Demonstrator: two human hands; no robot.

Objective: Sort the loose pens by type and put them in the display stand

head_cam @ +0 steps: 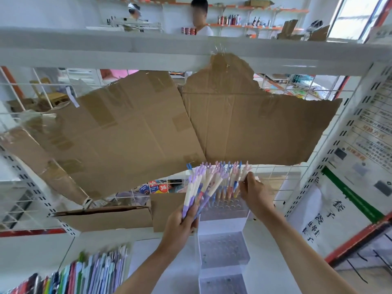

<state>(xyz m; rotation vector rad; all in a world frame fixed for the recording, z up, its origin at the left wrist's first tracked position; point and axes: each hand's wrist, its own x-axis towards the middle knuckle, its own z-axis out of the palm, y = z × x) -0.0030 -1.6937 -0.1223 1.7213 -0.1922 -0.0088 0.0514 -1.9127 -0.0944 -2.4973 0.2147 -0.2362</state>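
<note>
- Centrally, the left hand (180, 222) grips a fanned bundle of pens (199, 189), tips toward 12 o'clock.
- At its 2 o'clock, the right hand (255, 193) pinches one pale pen (244, 174) over the display stand (224, 211).
- More pens stand in the stand's top tier.

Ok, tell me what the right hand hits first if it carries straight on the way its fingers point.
Probably the pastel pens standing in the clear acrylic display stand: the right hand already pinches one pale pen there. Depth is uncertain.
</note>
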